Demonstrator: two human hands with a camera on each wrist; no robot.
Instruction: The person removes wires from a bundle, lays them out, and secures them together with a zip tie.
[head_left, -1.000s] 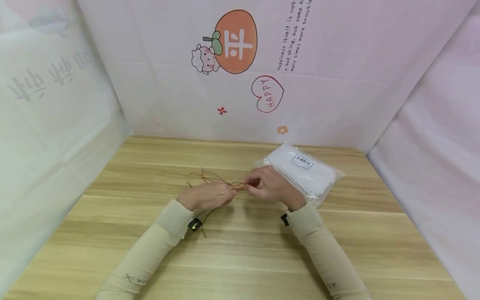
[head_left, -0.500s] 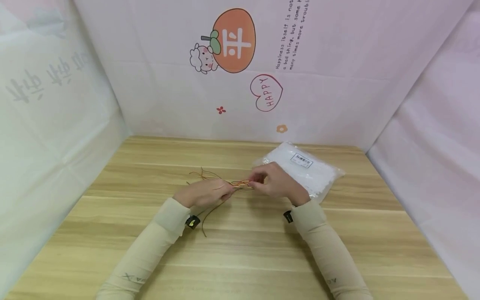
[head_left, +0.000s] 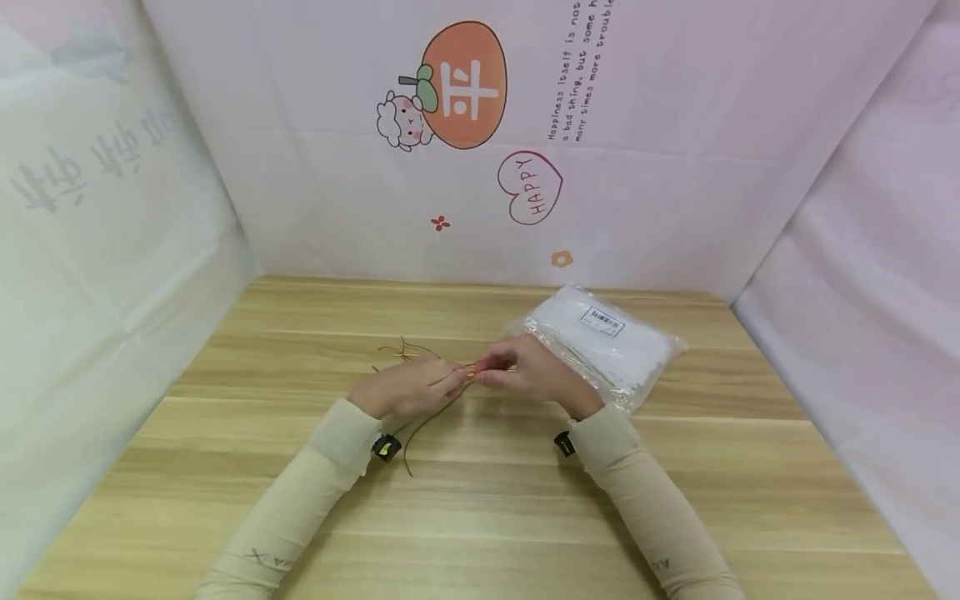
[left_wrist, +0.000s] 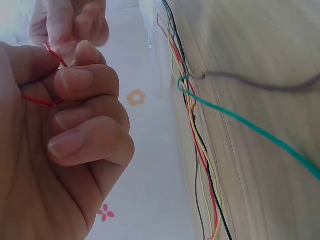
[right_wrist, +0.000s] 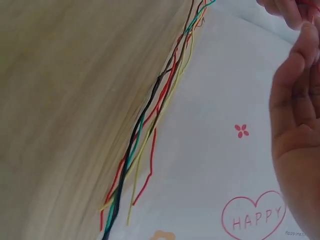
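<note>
In the head view my left hand (head_left: 408, 390) and right hand (head_left: 534, 371) meet with fingertips almost touching above the table. Curled fingers of the left hand (left_wrist: 90, 130) pinch a thin red wire (left_wrist: 42, 103), which loops out of its grip. The thumb and forefinger of my right hand (right_wrist: 300, 110) come together at the same wire; the exact contact is partly hidden. Beneath them lies a loose bundle of wires (right_wrist: 150, 102) in red, black, yellow, green and brown. A teal wire (left_wrist: 250, 124) and a greyish wire (left_wrist: 260, 85) stray from the bundle.
A clear plastic bag (head_left: 607, 342) of white contents, with a barcode label, lies just behind the right hand. The wooden table (head_left: 480, 517) is bounded by a printed white cloth (head_left: 337, 200) at the back and sides.
My right hand first drew slightly right, away from the left, then came back left until the fingertips nearly met. The left hand has barely shifted; the bag stays put.
</note>
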